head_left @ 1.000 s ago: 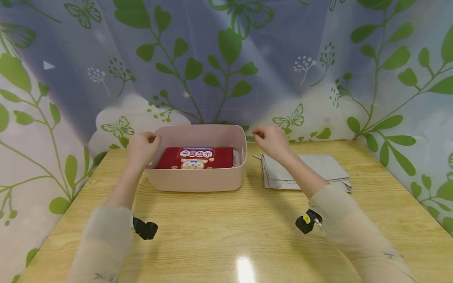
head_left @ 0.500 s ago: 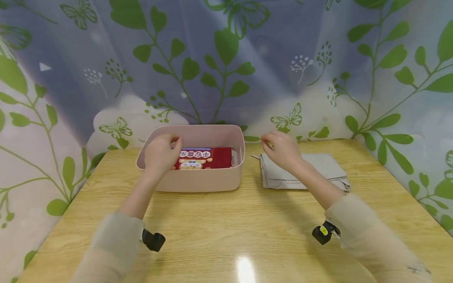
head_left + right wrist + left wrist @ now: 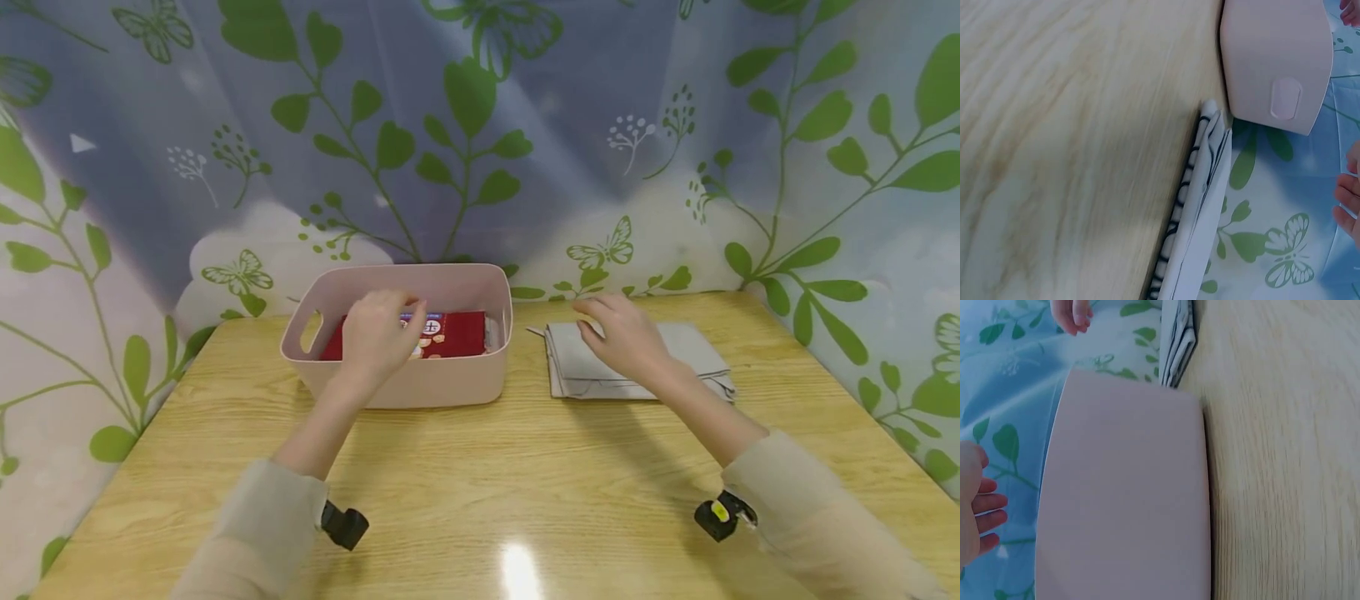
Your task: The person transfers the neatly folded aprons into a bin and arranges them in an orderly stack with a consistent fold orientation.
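Observation:
My left hand (image 3: 381, 333) hangs over the front part of a pink plastic storage bin (image 3: 427, 385), holding nothing. Its fingers are slightly bent, and they look relaxed in the left wrist view. Inside the bin lies a red packet (image 3: 465, 335) with white lettering, partly hidden behind that hand. To the right, my right hand (image 3: 626, 340) is above a folded pale grey piece (image 3: 686, 342) that looks like cloth or a bag, with nothing in its fingers. In the right wrist view, the folded piece's edge (image 3: 1194, 206) shows layers and dark stripes.
Both things stand on a wooden table (image 3: 465, 475), near its back edge. Behind it hangs a curtain (image 3: 570, 167) printed with leaves and butterflies. A small strap end (image 3: 535, 331) sticks out left of the folded piece, towards the bin.
My left hand has moved right, from the bin's left end to over its front middle. My right hand has shifted right and lower, over the folded piece. Its fingers have spread a little.

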Demonstrator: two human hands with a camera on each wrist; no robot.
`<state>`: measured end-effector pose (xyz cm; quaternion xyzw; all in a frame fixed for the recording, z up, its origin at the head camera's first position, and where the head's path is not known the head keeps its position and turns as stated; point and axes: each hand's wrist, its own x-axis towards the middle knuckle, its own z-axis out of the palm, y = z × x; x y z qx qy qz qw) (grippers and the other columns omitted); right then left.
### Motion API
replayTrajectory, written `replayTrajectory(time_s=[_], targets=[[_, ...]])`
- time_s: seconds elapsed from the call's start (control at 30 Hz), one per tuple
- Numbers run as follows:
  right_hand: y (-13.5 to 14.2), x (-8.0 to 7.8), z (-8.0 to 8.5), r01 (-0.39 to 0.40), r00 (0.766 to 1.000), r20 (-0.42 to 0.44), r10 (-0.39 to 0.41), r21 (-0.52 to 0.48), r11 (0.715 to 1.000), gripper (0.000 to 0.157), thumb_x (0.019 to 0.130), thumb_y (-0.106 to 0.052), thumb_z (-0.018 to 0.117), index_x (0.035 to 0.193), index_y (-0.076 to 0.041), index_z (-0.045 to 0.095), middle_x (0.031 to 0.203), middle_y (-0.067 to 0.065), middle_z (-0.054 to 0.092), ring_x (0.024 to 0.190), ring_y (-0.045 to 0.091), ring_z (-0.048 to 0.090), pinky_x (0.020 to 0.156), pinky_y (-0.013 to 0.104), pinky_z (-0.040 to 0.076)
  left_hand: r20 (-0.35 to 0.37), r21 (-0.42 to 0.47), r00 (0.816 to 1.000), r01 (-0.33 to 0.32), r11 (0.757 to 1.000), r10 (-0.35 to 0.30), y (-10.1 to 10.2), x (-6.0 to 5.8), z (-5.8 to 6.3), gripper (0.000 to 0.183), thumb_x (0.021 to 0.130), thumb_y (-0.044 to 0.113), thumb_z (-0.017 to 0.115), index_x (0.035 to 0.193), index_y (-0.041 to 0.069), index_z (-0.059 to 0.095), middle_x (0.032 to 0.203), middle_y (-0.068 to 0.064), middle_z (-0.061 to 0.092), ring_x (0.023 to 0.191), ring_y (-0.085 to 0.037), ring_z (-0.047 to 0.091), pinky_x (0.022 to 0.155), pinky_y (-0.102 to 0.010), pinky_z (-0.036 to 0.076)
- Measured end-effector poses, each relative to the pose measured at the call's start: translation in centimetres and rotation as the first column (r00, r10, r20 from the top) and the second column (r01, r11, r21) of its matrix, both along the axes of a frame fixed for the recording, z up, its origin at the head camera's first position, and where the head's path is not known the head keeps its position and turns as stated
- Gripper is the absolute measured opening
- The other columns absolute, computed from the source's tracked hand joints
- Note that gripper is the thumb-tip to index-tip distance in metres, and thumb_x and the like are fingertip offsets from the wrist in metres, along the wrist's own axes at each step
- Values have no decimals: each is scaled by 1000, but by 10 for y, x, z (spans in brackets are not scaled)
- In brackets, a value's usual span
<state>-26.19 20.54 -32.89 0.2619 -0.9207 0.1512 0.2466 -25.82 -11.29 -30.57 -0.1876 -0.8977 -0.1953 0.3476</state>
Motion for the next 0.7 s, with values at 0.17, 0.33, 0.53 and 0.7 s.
replayTrajectory(time_s=[0.17,0.33,0.53,0.7], targets=[[15,3,-5,-9,997,-77,10,20,1000,24,83,-6,66,106,1,64,97,15,64,90,31,58,78,43,49,-69,-44,996,45,998,-48,16,1,-4,13,82,16,64,83,4,68,80,-8,67,77,-29,60,67,-42,48],[29,5,-8,-13,988,-155,21,49,999,23,80,-3,67,102,3,65,96,16,64,90,33,58,78,44,49,-164,-125,981,87,988,-107,29,1,-12,14,81,17,67,80,3,64,78,-8,64,77,-28,59,68,-42,47],[44,9,-9,0,983,-183,13,72,997,21,79,-2,67,100,3,65,96,17,63,92,34,57,79,44,49,-158,-197,980,85,977,-118,41,2,-19,17,81,21,67,84,4,65,85,-9,65,84,-29,59,74,-41,46],[59,13,-12,19,986,-168,-7,68,997,21,78,-1,67,98,5,65,95,18,63,90,36,57,78,47,48,-177,-209,975,99,973,-137,56,4,-23,17,81,21,65,83,4,67,85,-9,66,85,-28,59,75,-40,47]])
